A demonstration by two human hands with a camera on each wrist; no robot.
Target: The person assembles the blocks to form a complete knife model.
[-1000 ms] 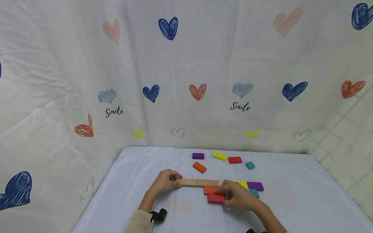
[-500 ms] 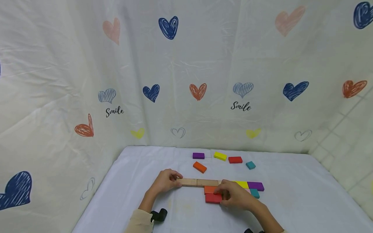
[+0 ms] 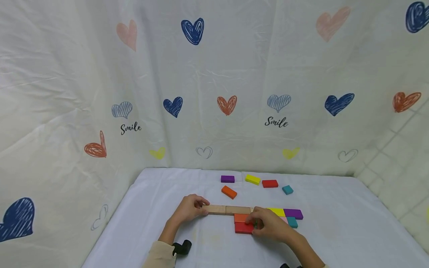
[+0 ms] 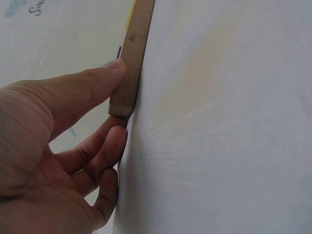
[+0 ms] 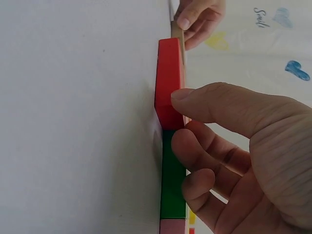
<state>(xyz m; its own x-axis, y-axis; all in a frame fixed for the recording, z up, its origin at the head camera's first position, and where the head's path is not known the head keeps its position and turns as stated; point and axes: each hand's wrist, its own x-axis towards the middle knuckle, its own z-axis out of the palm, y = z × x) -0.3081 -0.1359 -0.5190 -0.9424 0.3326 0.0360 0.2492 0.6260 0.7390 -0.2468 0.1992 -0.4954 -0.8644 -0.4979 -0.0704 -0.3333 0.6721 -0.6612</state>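
Evidently the change over the last second is small but clear: we find that the red block point(image 3: 243, 227), pinched near its right end between thumb and fingers of the right hand point(image 3: 273, 225), has slid leftward, so that its left end now sits nearly flush with that of the orange block point(image 3: 242, 218) just beyond the fingertips. We judge that this brings the held piece close to its line in the arrangement, with only slight squaring-up left to verify. The left hand point(image 3: 190, 209) has stayed in place; its thumb and fingers are clamped on the outer end of the first wooden block point(image 3: 216, 210), which we read as steadying the row. Rightward from those fingers, a second wooden block point(image 3: 237, 210) adjoins it; the right hand partly hides what follows, and a yellow block point(image 3: 276, 212) and a purple block point(image 3: 293, 214) finish that row. Beside the curled right fingertips we record a green block point(image 5: 174, 175) and then a pink block point(image 5: 172, 226); a teal block point(image 3: 292, 222) lies right of the knuckles. Whether red and green touch, we cannot tell. Well beyond both hands' fingers, five loose blocks lie apart on the table point(image 3: 207, 249), among them a loose orange block point(image 3: 229, 192).
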